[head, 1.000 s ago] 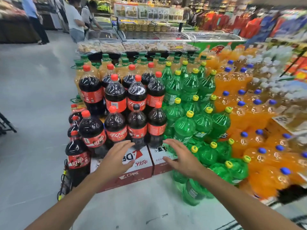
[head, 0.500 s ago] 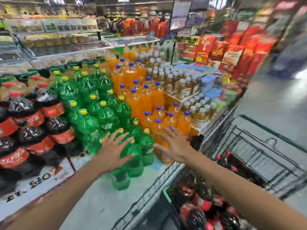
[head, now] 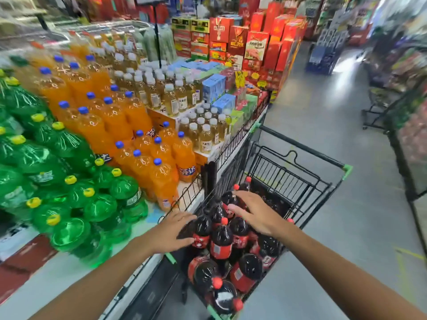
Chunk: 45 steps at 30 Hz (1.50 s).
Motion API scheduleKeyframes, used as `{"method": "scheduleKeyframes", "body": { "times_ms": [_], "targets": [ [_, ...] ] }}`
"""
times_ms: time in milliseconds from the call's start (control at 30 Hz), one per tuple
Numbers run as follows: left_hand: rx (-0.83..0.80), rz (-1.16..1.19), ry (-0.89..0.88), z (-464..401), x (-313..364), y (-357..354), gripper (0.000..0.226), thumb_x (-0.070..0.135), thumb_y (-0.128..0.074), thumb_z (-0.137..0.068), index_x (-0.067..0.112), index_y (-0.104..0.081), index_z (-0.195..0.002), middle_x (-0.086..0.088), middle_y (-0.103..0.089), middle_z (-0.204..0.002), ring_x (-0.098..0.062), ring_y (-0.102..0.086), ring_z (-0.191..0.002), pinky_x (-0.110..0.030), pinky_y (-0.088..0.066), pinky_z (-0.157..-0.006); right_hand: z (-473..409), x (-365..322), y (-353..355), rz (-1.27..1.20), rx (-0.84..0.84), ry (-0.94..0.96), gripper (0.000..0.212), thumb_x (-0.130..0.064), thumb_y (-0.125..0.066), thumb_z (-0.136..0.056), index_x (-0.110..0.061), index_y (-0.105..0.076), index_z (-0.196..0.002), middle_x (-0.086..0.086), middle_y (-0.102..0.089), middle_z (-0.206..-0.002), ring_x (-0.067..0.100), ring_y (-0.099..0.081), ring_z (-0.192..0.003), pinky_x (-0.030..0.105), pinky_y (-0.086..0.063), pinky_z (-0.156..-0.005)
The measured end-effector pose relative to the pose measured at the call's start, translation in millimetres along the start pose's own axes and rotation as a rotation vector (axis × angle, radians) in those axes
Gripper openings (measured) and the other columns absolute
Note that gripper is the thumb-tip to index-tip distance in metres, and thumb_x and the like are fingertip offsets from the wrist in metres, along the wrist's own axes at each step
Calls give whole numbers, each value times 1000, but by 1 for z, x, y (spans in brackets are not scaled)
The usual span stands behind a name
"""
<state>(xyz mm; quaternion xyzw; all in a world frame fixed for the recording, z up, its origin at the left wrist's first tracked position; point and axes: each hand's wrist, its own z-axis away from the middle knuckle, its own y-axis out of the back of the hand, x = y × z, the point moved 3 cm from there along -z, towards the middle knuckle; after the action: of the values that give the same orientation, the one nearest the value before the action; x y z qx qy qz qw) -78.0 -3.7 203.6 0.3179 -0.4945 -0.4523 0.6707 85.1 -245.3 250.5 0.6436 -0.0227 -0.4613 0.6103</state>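
Observation:
A black wire shopping cart (head: 307, 148) stands beside the drinks display, holding several dark cola bottles (head: 221, 241) with red caps and red labels. My left hand (head: 172, 232) hovers with fingers spread at the cart's left edge, next to one cola bottle. Just above the bottles in the cart's middle, my right hand (head: 256, 213) is spread open too. Neither hand holds anything.
The display on the left carries green soda bottles (head: 69, 181), orange soda bottles (head: 111, 121) and small pale tea bottles (head: 203, 130), behind a low black wire fence (head: 233, 139). Red gift boxes (head: 256, 42) are stacked farther back. A grey floor aisle (head: 335, 112) runs to the right, with another rack (head: 402, 139).
My view has swung right from the cola and green bottle stacks to the cart. Both hands moved with it, from in front of the display to over the cola bottles in the cart.

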Motion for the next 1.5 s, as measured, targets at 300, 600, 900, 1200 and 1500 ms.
{"method": "scheduleKeyframes", "body": {
  "times_ms": [300,600,900,1200,1500],
  "targets": [
    [-315,50,-56,-55,-43,-75,84,44,-64,-93,21,-17,-158,-3,-18,-164,-20,-18,-150,-31,-15,-121,30,40,-135,-368,-118,-336,92,-83,-46,-87,-34,-26,-161,-11,-27,-166,10,-28,-151,35,-25,-124],
    [-576,5,-252,-122,-78,-138,98,37,-80,-76,18,-24,-155,-8,-29,-157,-27,-26,-146,-38,-24,-120,59,42,-268,-663,-78,-707,96,-79,-78,-68,-50,-30,-146,-15,-35,-159,4,-40,-143,30,-34,-121],
    [-669,42,-410,-143,-93,-201,124,58,-83,-60,22,-15,-156,1,-20,-156,-19,-22,-145,-41,-24,-122,48,41,-315,-385,248,-760,103,-96,-53,-69,-39,-42,-154,-26,-39,-154,3,-13,-152,28,-7,-128],
    [-651,179,-415,-162,-104,-226,141,47,-95,-48,21,-9,-157,1,-17,-160,-15,-15,-149,-42,-16,-126,32,45,-332,-713,319,-803,101,-82,-66,-75,-40,-28,-158,-27,-23,-161,-8,-19,-150,20,-15,-124],
    [-494,394,-302,-179,-105,-230,121,40,-95,-39,28,-38,-145,14,-54,-136,-3,-50,-125,-25,-39,-111,-23,40,-304,-957,647,-946,40,-37,-71,-96,-35,-55,-132,-10,-69,-124,1,-65,-115,11,-51,-93]
  ]
}}
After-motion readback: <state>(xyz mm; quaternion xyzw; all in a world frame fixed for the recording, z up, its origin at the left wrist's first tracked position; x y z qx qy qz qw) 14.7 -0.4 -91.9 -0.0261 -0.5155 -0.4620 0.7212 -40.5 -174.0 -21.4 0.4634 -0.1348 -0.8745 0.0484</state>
